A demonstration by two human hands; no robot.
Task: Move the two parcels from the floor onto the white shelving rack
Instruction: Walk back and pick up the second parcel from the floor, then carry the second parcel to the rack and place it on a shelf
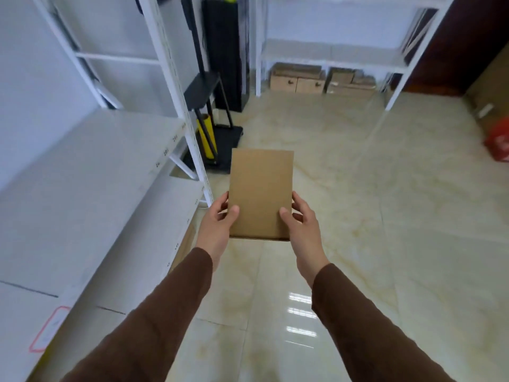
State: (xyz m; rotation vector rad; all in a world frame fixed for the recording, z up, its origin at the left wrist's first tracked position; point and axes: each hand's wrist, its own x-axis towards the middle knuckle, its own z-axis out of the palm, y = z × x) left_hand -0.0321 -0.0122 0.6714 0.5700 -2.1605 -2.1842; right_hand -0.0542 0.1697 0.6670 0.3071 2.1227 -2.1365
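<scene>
A flat brown cardboard parcel (260, 188) is held in the air above the tiled floor, in the middle of the view. My left hand (217, 227) grips its near left edge, thumb on top. My right hand (301, 224) grips its near right edge in the same way. The white shelving rack (91, 172) stands directly to the left of the parcel, its bare shelf boards level with my hands and below. No second parcel shows in the open floor area.
A black hand trolley (220, 128) with a yellow roll stands past the rack's upright. Another white rack (330, 55) at the far wall has cardboard boxes (297, 78) under it. A red item (498, 142) lies at the right edge. Glossy tiles (385, 216) stretch ahead.
</scene>
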